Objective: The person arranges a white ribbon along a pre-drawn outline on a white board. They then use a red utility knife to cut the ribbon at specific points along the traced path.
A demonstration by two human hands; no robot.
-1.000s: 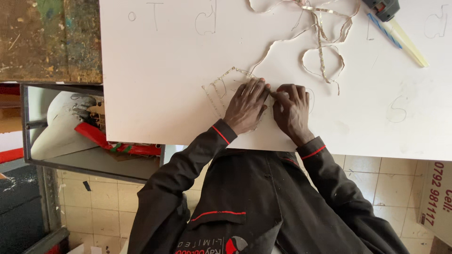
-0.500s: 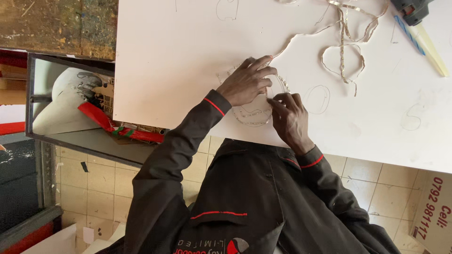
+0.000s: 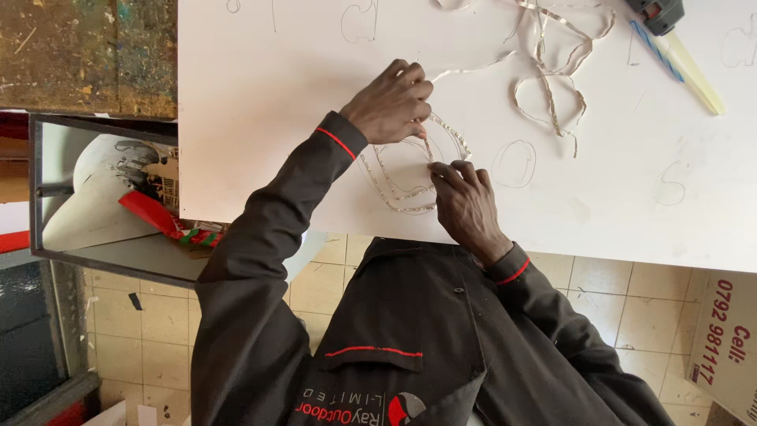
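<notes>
White board: a large white sheet [image 3: 268, 118] covers the work surface, with faint pencilled letter outlines [image 3: 514, 163] drawn across it.
Strip: a thin silvery strip [image 3: 394, 189] lies on the board between the two hands, bent into a rounded loop that follows one of the outlines. Its free length runs up and right into a loose tangle [image 3: 552, 87].
Left hand: the left hand [image 3: 390, 99] sits just above the loop, fingers curled and closed together, pinching the strip where it leaves the loop.
Right hand: the right hand [image 3: 465, 205] rests on the board at the loop's right side. Its fingertips [image 3: 443, 168] are drawn together on the strip and hold it against the sheet.
Sleeves: both are dark with a red cuff line.
Top right: a glue gun [image 3: 658, 12] lies at the board's far edge, a pale yellow stick [image 3: 698, 79] beside it.
Left: a paint-stained wooden top [image 3: 87, 55], and below it a metal-framed shelf [image 3: 35, 189] holding white and red items.
Floor: pale tiles [image 3: 631, 292].
</notes>
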